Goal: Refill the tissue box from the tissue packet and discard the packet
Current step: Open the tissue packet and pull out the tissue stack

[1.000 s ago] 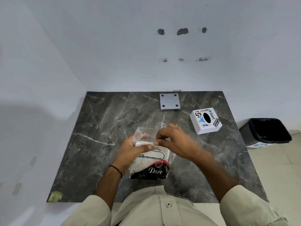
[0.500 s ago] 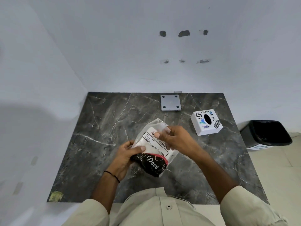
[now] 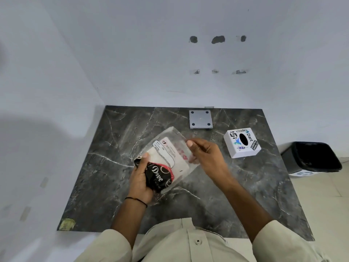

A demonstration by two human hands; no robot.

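Note:
A clear plastic tissue packet point(image 3: 171, 157) with a black and red "Dove" print and white tissues inside is held tilted above the dark marble table point(image 3: 113, 133). My left hand point(image 3: 140, 181) grips its black lower end. My right hand point(image 3: 204, 156) pinches the clear upper right edge of the packet. The white cube tissue box point(image 3: 242, 142), with stickers and a dark oval opening on top, stands on the table to the right, apart from both hands.
A grey square plate point(image 3: 200, 119) with four dark corner dots lies near the table's back edge. A black bin point(image 3: 310, 157) stands on the floor beyond the table's right side. White walls close in at the left and back.
The packet has turned from upright to tilted, its clear top swinging up and to the right. My left hand slid down to the black end; my right hand moved right along the top edge.

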